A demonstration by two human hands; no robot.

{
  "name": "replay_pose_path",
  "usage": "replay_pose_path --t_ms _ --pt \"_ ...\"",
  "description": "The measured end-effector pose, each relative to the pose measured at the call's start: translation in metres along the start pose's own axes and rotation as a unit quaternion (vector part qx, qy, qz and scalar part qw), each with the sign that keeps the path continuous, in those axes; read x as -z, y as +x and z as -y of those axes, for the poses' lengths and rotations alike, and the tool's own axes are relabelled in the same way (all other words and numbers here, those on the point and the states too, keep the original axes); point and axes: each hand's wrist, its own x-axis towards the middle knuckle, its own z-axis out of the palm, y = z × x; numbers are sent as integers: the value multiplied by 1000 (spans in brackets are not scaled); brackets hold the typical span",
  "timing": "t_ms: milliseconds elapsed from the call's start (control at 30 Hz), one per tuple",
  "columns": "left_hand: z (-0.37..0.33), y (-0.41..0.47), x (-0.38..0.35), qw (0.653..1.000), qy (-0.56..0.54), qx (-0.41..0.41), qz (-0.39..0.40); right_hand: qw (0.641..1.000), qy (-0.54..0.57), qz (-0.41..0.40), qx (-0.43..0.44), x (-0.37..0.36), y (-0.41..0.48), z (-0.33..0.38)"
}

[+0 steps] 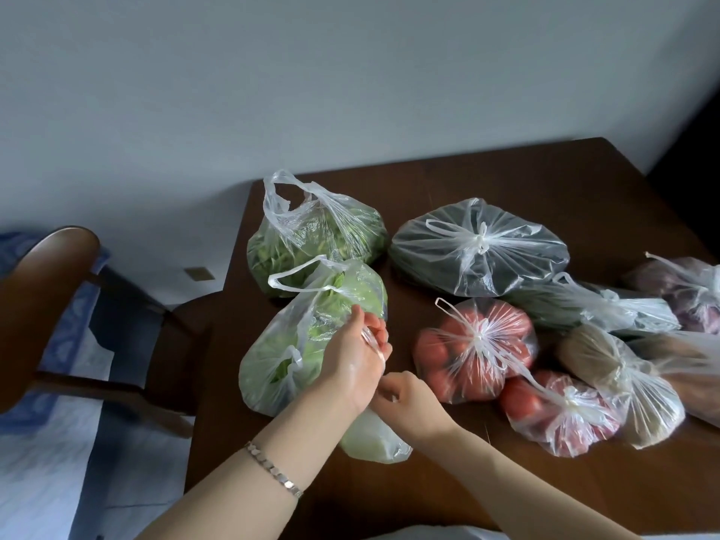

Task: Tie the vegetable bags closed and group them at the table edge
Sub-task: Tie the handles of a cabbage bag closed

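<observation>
The left hand [356, 360] holds a twisted strip of the light green bag [296, 344], and the plastic runs across its fingers. The right hand [407, 397] is just beside it on the near side, with curled fingers. I cannot tell if it grips the plastic. This bag lies at the left side of the brown table [448, 181], partly under both hands, and its handles are loose.

A wooden chair [50, 290] stands left of the table. A dark bag [506, 267], tied shut, sits far and to the right. A leafy green bag [311, 243] with open handles touches the far side of the light green bag. A tied tomato bag [448, 360] sits just right of the hands, with more tied bags crowded past it. A silver bracelet [272, 469] is on the left wrist.
</observation>
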Motion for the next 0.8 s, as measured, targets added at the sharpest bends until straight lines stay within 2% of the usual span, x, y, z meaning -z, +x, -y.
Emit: replay_pose_path --t_ms 133,200,233,300,367,400,467,567,700,800 --pt "6 3 2 993 104 -18 44 997 69 22 -9 1 -2 -5" --pt "6 4 8 973 213 -32 82 997 63 19 -29 2 -1 -6" --pt "5 3 11 945 309 -48 100 996 72 14 -47 2 0 -6" --pt "4 4 21 844 515 -78 129 987 134 -4 -90 8 2 -6" --pt "4 7 32 749 645 -74 133 974 192 -20 -120 16 5 -7" --pt "5 6 37 719 679 -68 131 970 205 -25 -127 20 6 -7" --pt "7 5 44 681 717 -82 126 964 232 -30 -130 23 5 -9" --pt "12 5 50 670 723 -112 127 948 278 -58 -140 20 5 -12" --pt "14 4 54 692 698 -128 131 944 256 -122 -168 16 5 -18" --pt "13 2 53 711 677 -167 95 947 232 -147 -169 14 6 -19"
